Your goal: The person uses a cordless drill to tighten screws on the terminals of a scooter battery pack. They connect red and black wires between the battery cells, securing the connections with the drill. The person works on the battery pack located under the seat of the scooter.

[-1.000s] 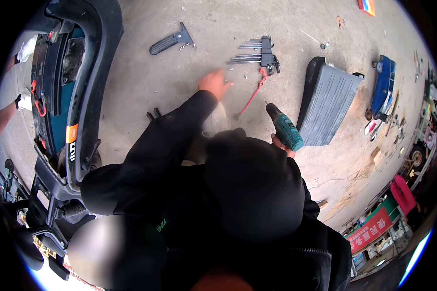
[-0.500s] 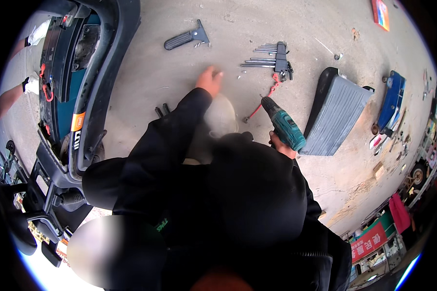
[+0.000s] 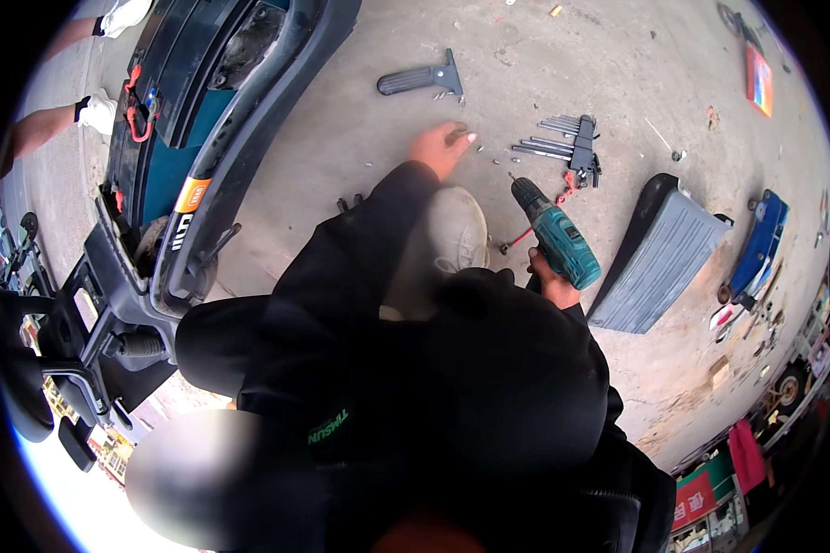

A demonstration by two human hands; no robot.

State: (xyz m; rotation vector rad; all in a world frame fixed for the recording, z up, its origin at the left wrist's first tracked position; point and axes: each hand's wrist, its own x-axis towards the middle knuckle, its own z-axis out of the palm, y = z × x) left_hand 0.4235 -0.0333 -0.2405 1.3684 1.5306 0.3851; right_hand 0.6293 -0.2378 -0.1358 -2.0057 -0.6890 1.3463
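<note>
Our right grip [image 3: 553,284] wrapped the teal-and-black cordless drill [image 3: 567,241] above the grey concrete floor [image 3: 327,138]; whether our left grip [image 3: 439,150] pinched anything, we couldn't tell. Care meant keeping the slender metal bit [image 3: 514,176] clear of it.

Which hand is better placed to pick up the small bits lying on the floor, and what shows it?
Probably the left hand: it is near the small bits, though whether it already holds something is unclear. The right hand is wrapped around the teal drill.
</note>
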